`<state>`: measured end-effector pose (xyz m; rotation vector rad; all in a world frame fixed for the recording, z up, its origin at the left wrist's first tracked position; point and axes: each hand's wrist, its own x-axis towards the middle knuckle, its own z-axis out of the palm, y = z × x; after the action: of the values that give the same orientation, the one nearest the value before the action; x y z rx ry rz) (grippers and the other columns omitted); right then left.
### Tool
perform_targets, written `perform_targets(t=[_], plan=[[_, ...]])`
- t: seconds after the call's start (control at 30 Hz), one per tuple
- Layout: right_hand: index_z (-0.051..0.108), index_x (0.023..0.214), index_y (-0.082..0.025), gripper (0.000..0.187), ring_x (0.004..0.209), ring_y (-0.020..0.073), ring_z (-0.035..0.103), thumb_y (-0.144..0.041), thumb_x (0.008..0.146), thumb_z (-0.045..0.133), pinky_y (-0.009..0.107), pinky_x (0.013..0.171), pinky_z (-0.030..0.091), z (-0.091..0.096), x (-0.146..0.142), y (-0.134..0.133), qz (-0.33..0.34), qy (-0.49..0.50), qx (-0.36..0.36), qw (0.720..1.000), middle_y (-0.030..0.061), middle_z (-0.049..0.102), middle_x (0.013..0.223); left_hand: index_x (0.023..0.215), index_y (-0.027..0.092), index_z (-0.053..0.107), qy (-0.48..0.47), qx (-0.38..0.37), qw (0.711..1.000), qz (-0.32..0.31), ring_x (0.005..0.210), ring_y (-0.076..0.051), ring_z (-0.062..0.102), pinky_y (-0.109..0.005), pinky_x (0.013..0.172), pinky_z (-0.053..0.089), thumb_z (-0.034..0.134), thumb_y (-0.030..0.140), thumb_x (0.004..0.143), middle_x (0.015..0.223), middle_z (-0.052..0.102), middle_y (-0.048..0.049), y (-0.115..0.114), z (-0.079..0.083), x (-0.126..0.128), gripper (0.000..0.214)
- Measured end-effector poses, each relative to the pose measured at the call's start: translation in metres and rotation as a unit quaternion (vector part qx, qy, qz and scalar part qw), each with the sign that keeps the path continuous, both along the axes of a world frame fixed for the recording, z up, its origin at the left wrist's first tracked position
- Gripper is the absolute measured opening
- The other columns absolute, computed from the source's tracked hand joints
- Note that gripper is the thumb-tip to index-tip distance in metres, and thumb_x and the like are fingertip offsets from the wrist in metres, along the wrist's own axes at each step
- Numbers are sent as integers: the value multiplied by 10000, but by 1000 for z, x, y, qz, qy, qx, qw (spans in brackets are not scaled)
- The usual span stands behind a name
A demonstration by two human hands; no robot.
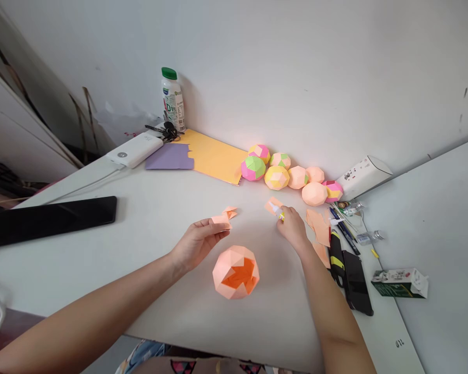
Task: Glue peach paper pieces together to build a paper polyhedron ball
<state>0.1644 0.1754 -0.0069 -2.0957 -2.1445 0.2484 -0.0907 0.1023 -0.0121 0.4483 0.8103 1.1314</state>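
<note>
My left hand (197, 241) pinches a small peach paper piece (220, 222) between thumb and fingers. Just beyond it lies a folded peach paper piece (230, 211) on the table. My right hand (292, 227) is closed around a small glue bottle (280, 212) with a yellow label, its white nozzle pointing away to the left. Under the nozzle lies a flat peach paper piece (272, 203). Between my forearms sits a faceted peach paper ball (226, 259) with a jagged opening that shows its orange inside. Neither hand touches the ball.
Several finished paper balls (276, 177) line the wall. At right are paper scraps (318, 227), a yellow-black cutter (337, 254), pens, a phone (358, 280) and a carton (400, 283). At left are a black device (50, 221), a white power bank (134, 149), keys and a bottle (173, 101).
</note>
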Motion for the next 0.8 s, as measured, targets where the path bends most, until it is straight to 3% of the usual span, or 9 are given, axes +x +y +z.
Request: perform_targets(t=[0.17,0.3,0.37,0.47,0.63,0.8], plan=[[514,1204,-155,434,1033,281,602,-110,773,505,358,782,478,7,5,0,-13,92,29,995,151,603,1206,487,156,630,-4,-8,1000,22,756,-141,581,-280,827,473,813,184,635,666,645,-19,0,-1,-1,237],[511,1155,-191,364,1044,248,611,-250,799,558,364,830,496,21,4,-7,5,171,56,984,105,625,1165,562,142,663,-17,-29,999,23,698,-118,563,-256,740,488,792,207,676,668,627,-18,1,-2,0,184],[519,1112,-206,340,1053,223,608,-315,799,595,342,850,499,31,1,-15,38,233,68,969,84,626,1153,602,141,670,-27,-38,999,25,624,-97,531,-238,660,485,775,217,701,614,582,4,2,-2,1,163],[555,1049,-217,328,1011,219,602,-350,773,672,327,816,502,48,-7,-31,98,370,83,920,74,633,1093,629,141,661,-43,-52,997,28,576,-86,513,-231,610,486,756,217,724,585,551,18,2,-1,1,155],[592,1017,-239,277,833,177,601,-319,776,704,278,686,494,64,-21,-57,164,438,23,884,42,630,1002,655,132,653,-69,-70,995,24,633,-97,565,-239,655,519,732,168,734,681,614,-15,3,-1,2,117],[591,1015,-236,277,731,155,567,-318,776,704,260,608,462,65,-29,-68,198,429,-29,881,27,622,922,713,132,679,-86,-73,994,9,621,-89,557,-227,658,523,719,197,767,662,591,-3,4,-5,3,93]])
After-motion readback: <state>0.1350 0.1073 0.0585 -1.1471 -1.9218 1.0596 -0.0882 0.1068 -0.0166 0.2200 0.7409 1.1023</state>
